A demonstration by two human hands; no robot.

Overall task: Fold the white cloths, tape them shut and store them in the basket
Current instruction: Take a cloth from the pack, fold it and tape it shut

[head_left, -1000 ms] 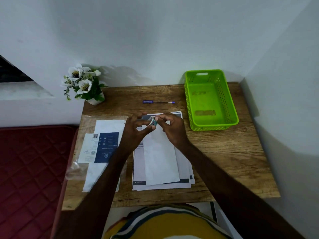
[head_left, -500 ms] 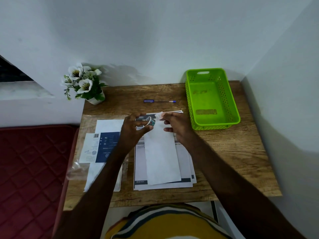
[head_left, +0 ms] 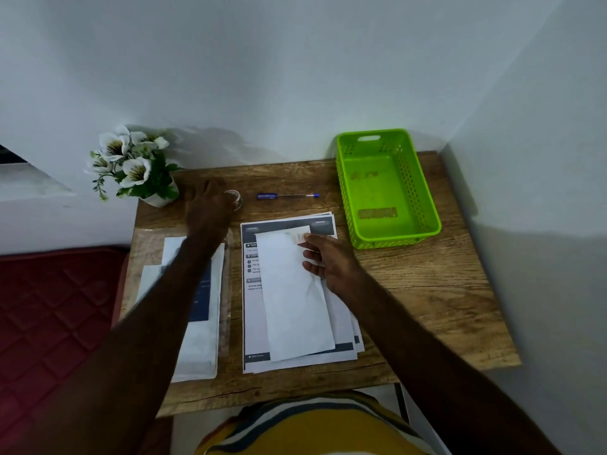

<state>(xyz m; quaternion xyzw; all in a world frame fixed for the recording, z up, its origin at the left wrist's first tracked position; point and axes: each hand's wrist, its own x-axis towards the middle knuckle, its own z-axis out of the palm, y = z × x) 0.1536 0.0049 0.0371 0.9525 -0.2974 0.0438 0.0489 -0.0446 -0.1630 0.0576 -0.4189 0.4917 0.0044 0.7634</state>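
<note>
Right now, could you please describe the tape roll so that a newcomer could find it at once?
Start at the flower pot in the table's far left corner. Just right of it, the left hand is at the tape roll. Unlike the slim blue pen alongside, it is a small clear ring.

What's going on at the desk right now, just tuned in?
A person is mid-way through taping a folded white cloth that lies on printed sheets. The right hand presses a strip of tape at the cloth's top edge. The left hand reaches to the back of the table, at a tape roll near the flower pot. The green basket holds no cloth yet.
</note>
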